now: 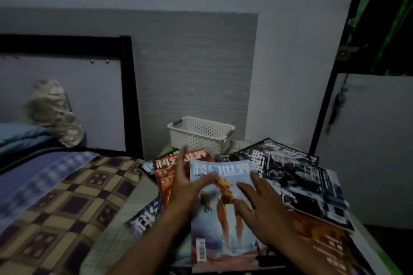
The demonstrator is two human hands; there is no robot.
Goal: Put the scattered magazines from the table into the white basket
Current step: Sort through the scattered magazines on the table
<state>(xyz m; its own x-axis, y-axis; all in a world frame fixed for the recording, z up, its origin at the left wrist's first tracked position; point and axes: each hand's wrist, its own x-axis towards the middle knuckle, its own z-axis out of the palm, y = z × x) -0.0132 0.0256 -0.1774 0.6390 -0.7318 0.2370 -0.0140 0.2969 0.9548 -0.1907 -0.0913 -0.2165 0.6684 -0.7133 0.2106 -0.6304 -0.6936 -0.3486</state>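
Several magazines lie scattered on a small table. On top in the middle is a light blue magazine (221, 225) with an orange figure on its cover. My left hand (185, 187) rests at that magazine's left edge with fingers spread, over a red magazine (165, 169). My right hand (261, 205) lies flat and open on the blue cover's right side. A dark black-and-white magazine (308, 183) sits to the right. An orange magazine (324, 236) lies under my right forearm. The white basket (201, 134) stands empty at the table's far end, against the wall.
A bed with a checked blanket (58, 205) and blue bedding (26, 138) adjoins the table on the left. Its dark headboard frame (129, 96) stands close to the basket. A white door (368, 145) is on the right. The scene is dim.
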